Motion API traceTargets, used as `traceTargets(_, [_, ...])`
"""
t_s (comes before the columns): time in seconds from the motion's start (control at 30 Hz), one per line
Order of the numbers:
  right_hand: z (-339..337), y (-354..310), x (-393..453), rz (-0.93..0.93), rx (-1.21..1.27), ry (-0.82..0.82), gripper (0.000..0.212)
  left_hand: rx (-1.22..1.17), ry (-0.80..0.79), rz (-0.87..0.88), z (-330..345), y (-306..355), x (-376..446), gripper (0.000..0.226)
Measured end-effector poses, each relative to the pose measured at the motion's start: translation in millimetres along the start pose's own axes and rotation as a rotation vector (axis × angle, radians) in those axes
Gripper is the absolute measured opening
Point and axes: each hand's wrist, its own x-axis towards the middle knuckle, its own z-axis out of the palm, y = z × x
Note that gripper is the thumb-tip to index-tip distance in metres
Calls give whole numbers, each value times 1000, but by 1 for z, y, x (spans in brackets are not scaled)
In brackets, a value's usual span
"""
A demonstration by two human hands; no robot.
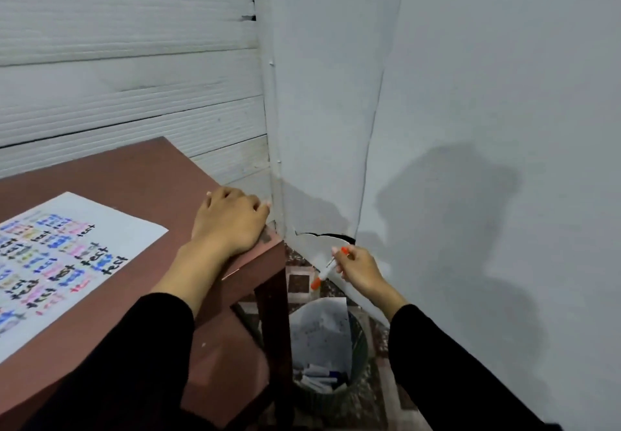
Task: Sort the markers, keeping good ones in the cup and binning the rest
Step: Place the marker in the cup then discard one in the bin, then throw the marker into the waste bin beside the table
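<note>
My right hand [358,271] pinches an orange-capped white marker [325,271] that slants down to the left, hanging in the air above the dark green bin [361,363] on the floor. Several discarded markers [317,377] and a sheet of paper lie inside the bin. My left hand [232,220] rests palm down on the far right corner of the brown table [134,175], holding nothing. The cup is out of view.
A white test sheet [67,262] covered with coloured "test" scribbles lies on the table at the left. The table leg [274,329] stands right beside the bin. Grey walls close off the corner behind and to the right.
</note>
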Motion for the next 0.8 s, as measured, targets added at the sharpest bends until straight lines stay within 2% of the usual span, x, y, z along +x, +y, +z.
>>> traceTargets(0.17, [30,71,-4,101,-302,-67,39,10,-5,-5,0,1,-1,50])
traceTargets(0.27, [40,114,-1,255,-455,-160,26,33,-9,-19,1,1,1,51])
traceTargets(0.3, [42,120,-3,282,-430,-176,18,38,-10,-20,1,0,1,51])
traceTargets(0.33, [43,121,-5,298,-364,-196,21,43,-10,-21,2,1,2,51])
traceTargets(0.4, [44,114,-11,362,-212,-241,47,48,-11,-25,3,1,3,50])
traceTargets(0.47, [45,113,-13,371,-176,-220,55,43,-12,-26,3,1,4,50])
traceTargets(0.67, [40,70,-26,336,71,53,15,-32,52,-37,4,1,2,43])
traceTargets(0.8, [35,13,-30,214,230,104,17,-213,176,-46,7,-2,2,29])
